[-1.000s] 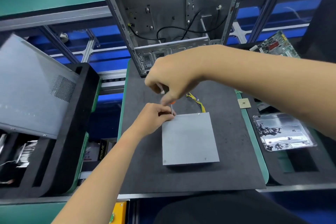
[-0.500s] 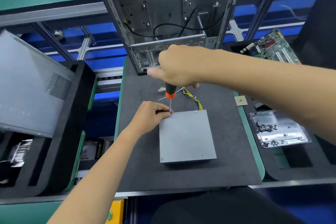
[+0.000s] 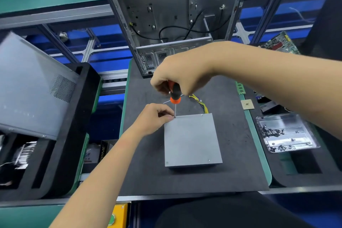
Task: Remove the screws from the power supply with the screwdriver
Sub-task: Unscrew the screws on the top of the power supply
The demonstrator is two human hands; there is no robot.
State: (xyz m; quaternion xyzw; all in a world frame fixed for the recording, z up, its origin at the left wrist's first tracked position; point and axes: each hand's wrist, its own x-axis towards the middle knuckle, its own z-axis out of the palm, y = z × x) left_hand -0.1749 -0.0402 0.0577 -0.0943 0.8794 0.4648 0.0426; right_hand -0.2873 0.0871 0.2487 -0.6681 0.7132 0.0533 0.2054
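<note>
Dark work mat [image 3: 231, 172] on a green-edged bench [image 3: 259, 153], blue-framed racking [image 3: 111, 31] behind

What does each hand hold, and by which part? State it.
Right hand grips the screwdriver by its black-and-orange handle. Left hand pinches at the shaft tip on the power supply corner.

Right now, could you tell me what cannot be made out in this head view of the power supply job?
- Screw under the screwdriver tip: too small, and hidden by the left hand fingers.
- Screwdriver handle top: covered by the right hand.
- Power supply sides and underside: only its top shows.
- Cable bundle far end: hidden behind the right hand.
- Screw tray contents: too small to count.
</note>
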